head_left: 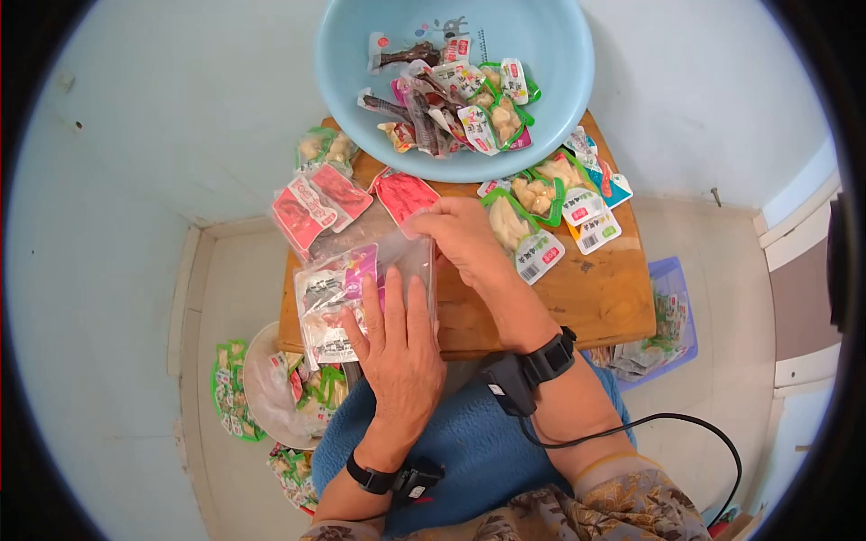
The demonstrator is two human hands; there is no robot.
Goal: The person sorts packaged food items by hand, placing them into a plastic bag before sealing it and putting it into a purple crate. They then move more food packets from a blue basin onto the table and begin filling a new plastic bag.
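A clear plastic bag (410, 257) with several snack packets inside, some with purple and silver printing, lies at the left front of the wooden stool (595, 302). My left hand (397, 347) rests flat on the bag, its fingers stretched out and spread. At the bag's upper right corner, my right hand (465, 239) pinches the plastic between thumb and fingers; part of its grip is hidden. Red packets (316, 209) lie just beyond the bag, and another red packet (403, 191) is close to my right hand.
A light-blue basin (338, 108) holding several sealed snacks stands at the back. Green-edged packets (514, 225) lie on the right of the stool. On the floor are a white bowl (257, 397), a green tray (216, 392) and a purple basket (690, 334), all with packets. A cable (695, 419) hangs from my right wrist.
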